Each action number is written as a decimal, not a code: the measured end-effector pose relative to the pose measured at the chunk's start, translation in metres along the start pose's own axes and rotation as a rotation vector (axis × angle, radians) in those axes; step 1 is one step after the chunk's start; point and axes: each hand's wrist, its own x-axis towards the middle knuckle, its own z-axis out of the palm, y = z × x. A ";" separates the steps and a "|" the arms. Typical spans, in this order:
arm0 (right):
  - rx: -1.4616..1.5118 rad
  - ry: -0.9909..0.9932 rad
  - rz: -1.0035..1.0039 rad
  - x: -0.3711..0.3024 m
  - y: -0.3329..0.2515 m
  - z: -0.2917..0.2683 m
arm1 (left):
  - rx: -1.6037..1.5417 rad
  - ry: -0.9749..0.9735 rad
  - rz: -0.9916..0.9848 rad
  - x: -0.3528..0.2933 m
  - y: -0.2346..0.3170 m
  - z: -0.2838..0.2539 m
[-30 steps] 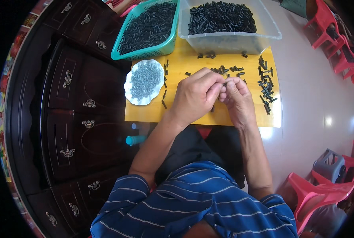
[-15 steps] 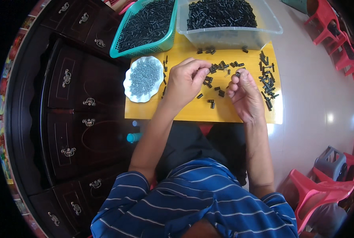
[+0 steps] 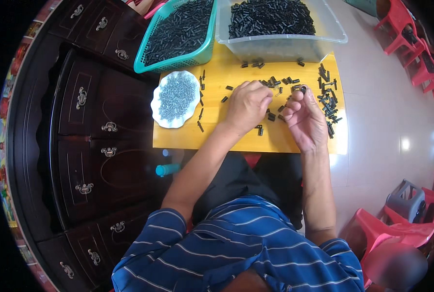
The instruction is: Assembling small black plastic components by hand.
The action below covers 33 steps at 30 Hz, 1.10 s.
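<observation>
My right hand (image 3: 306,119) is raised over the right half of the yellow table (image 3: 178,138). Between its thumb and fingers is a small black cylinder (image 3: 303,89), its round end facing up. My left hand (image 3: 248,106) is closed beside it, fingers bent down among the loose black cylinders (image 3: 274,82); anything in its fingertips is hidden. A few more black cylinders (image 3: 259,130) lie near the table's front edge. Longer black pieces with thin stems (image 3: 329,100) form a pile at the right edge, and several similar stemmed pieces (image 3: 201,114) make a column left of my left hand.
A white wavy-rimmed plate (image 3: 157,114) of tiny silvery pieces sits at the left. Behind stand a green basket (image 3: 178,64) and a clear plastic bin (image 3: 280,48), both full of black pieces. A dark cabinet (image 3: 90,117) borders the left; red chairs (image 3: 372,238) stand at the right.
My left hand has moved right, closer to my right hand, uncovering a few black pieces behind it. My right hand has shifted slightly right. A blurred dark shape has appeared at the lower right.
</observation>
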 end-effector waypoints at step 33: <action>-0.010 0.002 -0.005 0.000 0.003 0.002 | -1.680 -0.145 -0.001 -0.031 -0.015 -0.161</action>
